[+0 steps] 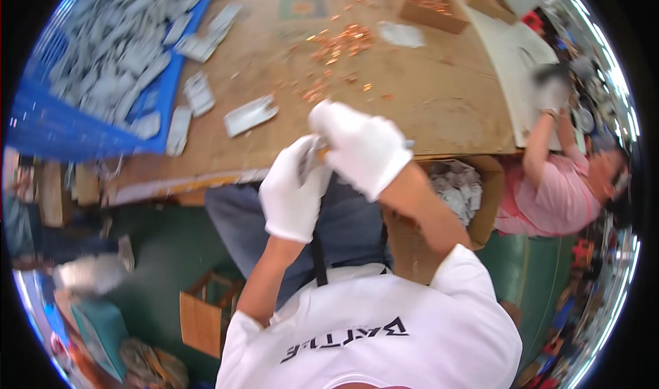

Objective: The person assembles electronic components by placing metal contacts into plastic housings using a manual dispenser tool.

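- A cardboard-covered worktable fills the upper view.
- A small grey metal piece sits at the table's near edge, between both gloved hands.
- The left hand is curled round it from below; the right hand pinches it from above.
- Copper bits lie scattered beyond; grey plates lie to the left, and a blue crate holds more.
- A cardboard box stands right.

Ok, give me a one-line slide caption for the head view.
Two white-gloved hands, left hand and right hand, hold a small grey metal part together above a cardboard-covered bench scattered with copper pieces.
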`<state>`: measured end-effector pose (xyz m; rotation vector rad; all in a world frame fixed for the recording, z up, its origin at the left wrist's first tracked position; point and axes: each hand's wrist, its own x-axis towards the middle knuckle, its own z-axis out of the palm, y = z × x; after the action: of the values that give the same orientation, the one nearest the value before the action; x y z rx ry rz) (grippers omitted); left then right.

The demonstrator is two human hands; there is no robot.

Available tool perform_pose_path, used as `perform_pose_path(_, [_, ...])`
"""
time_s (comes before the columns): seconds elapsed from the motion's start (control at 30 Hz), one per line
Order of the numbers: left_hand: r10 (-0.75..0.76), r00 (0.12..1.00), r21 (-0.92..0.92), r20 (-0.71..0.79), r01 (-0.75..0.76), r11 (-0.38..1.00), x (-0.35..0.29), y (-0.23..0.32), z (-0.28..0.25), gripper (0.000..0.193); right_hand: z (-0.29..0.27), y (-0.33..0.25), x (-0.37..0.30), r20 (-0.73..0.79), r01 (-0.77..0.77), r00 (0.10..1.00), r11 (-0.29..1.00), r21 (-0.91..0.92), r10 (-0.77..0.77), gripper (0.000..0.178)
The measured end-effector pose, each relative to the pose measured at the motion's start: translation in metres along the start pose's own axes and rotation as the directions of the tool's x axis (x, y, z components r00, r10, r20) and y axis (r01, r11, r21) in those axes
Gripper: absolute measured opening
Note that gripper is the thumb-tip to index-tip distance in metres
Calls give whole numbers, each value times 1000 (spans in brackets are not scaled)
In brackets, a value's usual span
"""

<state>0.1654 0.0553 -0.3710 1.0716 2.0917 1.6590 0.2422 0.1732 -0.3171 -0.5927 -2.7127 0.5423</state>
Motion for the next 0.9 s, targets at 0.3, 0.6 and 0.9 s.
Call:
perform_pose_path(0.3, [-39,999,-32,-25,38,999,8,-5,-4,34,-3,6,24,152,-63,987,992,105,47,29])
perform_pose_path(0.6, [-171,985,-207,31,173,963,21,-14,-2,34,-3,-5,50,331,68,943,991,-111,-27,35])
perform_pose_path(0.9, [-82,957,84,279,61,995,45,-19,-18,36,12,12,41,259,144,961,973,-178,-95,30])
